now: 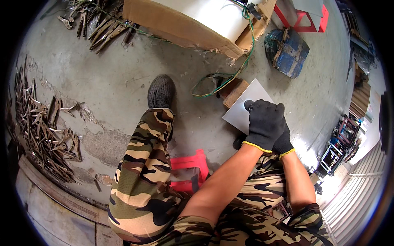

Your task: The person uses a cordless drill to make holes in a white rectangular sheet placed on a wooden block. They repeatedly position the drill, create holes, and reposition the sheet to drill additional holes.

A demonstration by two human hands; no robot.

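A flat, pale grey square sheet (pixel 246 104), looking like metal, is tilted with one edge over a reddish-brown block (pixel 235 93) on the floor. My left hand (pixel 264 125), in a black glove with a yellow cuff, is closed at the sheet's near right side. Its thumb end lies on the sheet's face; the other fingers are curled. Close behind and to the right is my right hand (pixel 283 141), in a matching glove. The left hand covers most of it, so its fingers are hidden. The sheet's right corner is also out of sight beneath the gloves.
A cardboard box (pixel 180 26) with white panels stands ahead; a green cable (pixel 246 61) trails from it. Beyond lies a blue wrapped bundle (pixel 287 53). Brown metal pieces (pixel 45 127) are heaped left. A red plastic stool (pixel 201 164) stands between my legs. A rack (pixel 338 145) is right.
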